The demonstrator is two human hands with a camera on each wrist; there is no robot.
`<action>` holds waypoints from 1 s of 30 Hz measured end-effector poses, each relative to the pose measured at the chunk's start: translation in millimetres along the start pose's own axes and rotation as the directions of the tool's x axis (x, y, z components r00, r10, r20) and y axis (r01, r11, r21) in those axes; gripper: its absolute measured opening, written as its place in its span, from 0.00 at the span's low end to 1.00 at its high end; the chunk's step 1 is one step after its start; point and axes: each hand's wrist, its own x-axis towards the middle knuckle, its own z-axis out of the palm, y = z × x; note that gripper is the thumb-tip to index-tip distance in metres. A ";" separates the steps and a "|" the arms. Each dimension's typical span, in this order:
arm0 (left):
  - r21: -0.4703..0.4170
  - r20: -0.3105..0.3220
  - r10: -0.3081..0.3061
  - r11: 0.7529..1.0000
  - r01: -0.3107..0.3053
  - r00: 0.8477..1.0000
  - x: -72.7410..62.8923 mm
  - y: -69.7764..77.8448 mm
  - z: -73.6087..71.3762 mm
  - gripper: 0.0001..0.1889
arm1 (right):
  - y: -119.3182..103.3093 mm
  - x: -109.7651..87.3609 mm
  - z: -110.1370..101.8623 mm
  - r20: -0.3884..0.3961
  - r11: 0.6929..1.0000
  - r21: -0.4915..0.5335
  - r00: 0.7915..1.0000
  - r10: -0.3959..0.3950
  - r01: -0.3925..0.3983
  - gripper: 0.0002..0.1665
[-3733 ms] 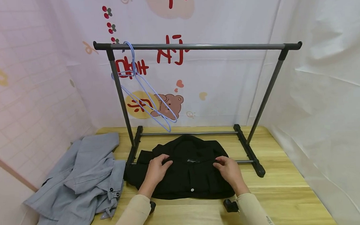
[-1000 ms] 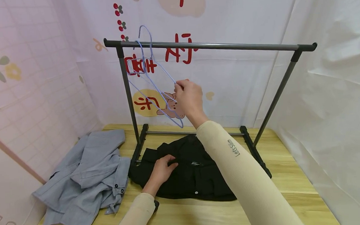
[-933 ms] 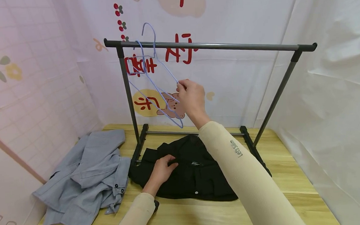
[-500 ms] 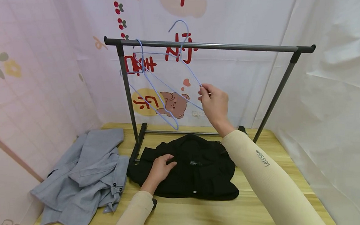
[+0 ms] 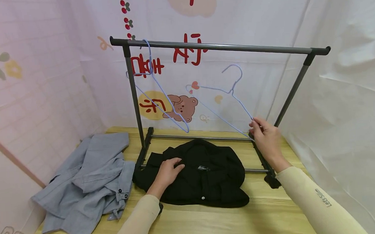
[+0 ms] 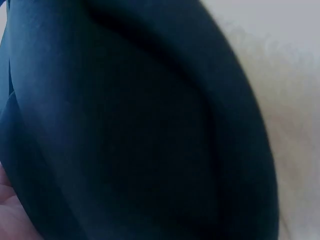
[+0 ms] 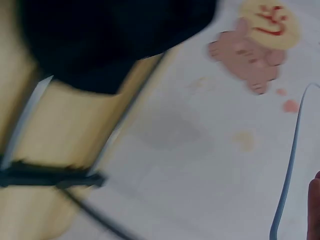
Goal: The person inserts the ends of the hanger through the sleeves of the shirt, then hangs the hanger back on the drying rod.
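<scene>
My right hand (image 5: 267, 141) pinches the lower right corner of a light-blue wire clothes hanger (image 5: 231, 91), held in the air in front of the rack with its hook upward. In the right wrist view the hanger's wire (image 7: 290, 170) runs up beside a fingertip. My left hand (image 5: 167, 173) grips the left part of a black shirt (image 5: 222, 185) lying on the table, thumb and fingers on the cloth. A white button and a neck label show on the shirt. Black cloth (image 6: 140, 125) fills most of the left wrist view and hides most of that hand.
A dark metal clothes rack (image 5: 222, 46) stands over the shirt, its base bars partly under it. A second blue hanger (image 5: 164, 93) hangs at the rack's left end. A crumpled grey-blue denim garment (image 5: 93, 180) lies left on the wooden table (image 5: 204, 222). Printed cloth walls surround it.
My right hand left the shirt, took a hanger off the rack's bar, then carried it right and down. My left hand stays on the shirt.
</scene>
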 end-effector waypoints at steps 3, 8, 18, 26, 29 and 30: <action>-0.013 0.010 0.001 1.000 -0.001 1.000 2.2 1.3 -1.4 0.18 | 25.4 -22.1 -15.2 0.025 0.998 -0.064 0.999 -0.026 0.028 0.10; -0.067 0.025 -0.016 0.998 0.018 1.000 4.5 0.9 -4.6 0.17 | 53.3 -51.5 -34.1 0.071 0.979 -0.167 0.992 -0.109 0.119 0.08; -0.129 0.016 -0.044 0.991 0.046 0.999 8.8 -0.8 -9.4 0.15 | 77.7 -84.3 -67.0 0.177 0.976 -0.161 0.978 -0.114 0.143 0.09; -0.119 0.022 -0.039 0.992 0.041 0.999 10.6 1.9 -12.7 0.17 | 91.9 -104.3 -82.2 0.250 0.985 -0.090 0.960 -0.123 0.150 0.13; -0.116 0.026 -0.043 0.992 0.046 0.999 11.7 1.5 -13.4 0.17 | 96.4 -109.6 -84.3 0.258 0.988 -0.068 0.959 -0.115 0.137 0.13; -0.117 0.025 -0.043 0.992 0.045 0.999 11.9 1.4 -13.8 0.17 | 97.5 -110.7 -84.7 0.257 0.989 -0.059 0.960 -0.113 0.132 0.13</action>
